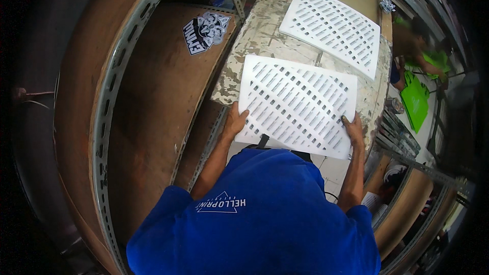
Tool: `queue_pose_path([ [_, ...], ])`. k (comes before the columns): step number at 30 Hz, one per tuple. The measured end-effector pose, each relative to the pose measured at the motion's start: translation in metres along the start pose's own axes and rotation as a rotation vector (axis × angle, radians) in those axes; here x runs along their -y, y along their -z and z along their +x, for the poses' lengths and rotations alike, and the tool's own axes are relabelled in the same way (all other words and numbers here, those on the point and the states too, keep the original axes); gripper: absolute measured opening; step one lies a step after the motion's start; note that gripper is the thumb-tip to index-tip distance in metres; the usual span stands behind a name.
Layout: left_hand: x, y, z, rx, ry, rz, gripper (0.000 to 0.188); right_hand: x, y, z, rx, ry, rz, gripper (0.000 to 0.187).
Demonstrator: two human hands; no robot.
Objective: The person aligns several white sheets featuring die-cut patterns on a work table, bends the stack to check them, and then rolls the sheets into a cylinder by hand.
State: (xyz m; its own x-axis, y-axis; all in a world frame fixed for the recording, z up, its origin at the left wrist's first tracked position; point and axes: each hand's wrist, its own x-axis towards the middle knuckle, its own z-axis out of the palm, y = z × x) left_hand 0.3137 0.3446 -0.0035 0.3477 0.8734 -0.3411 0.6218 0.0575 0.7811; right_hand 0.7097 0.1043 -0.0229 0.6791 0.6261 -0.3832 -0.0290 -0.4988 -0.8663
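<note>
A white sheet (298, 104) printed with rows of small dark labels lies at the near end of a worn, paint-stained table (257, 38). My left hand (236, 122) grips its near left corner and my right hand (353, 130) grips its near right corner. A second white sheet (331, 28) of the same kind lies farther back on the table, touched by neither hand. My blue shirt fills the lower part of the view.
A wooden shelf unit (153, 102) with slotted metal angle rails (109, 102) stands to my left, a black and white sticker (205, 31) on it. At the right another person (420, 46) handles bright green bags (415, 99). Metal racks stand at lower right.
</note>
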Motion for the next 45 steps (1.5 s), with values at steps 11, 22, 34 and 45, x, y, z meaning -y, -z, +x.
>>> queue_pose_path([
  [11, -0.014, 0.021, 0.064, 0.133, 0.114, -0.325, 0.038, 0.004, 0.014, -0.001, 0.027, -0.095, 0.18, 0.033],
  [22, -0.047, -0.005, 0.09, 0.284, 0.095, -0.45, 0.035, 0.023, 0.004, 0.015, 0.07, -0.168, 0.204, 0.026],
  [34, -0.063, -0.004, 0.094, 0.231, 0.067, -0.35, 0.03, 0.029, 0.005, 0.012, 0.027, -0.182, 0.179, 0.02],
  [45, -0.165, 0.027, 0.064, 0.069, -0.335, -0.566, 0.023, 0.112, 0.022, -0.033, -0.245, 0.333, 0.295, 0.019],
])
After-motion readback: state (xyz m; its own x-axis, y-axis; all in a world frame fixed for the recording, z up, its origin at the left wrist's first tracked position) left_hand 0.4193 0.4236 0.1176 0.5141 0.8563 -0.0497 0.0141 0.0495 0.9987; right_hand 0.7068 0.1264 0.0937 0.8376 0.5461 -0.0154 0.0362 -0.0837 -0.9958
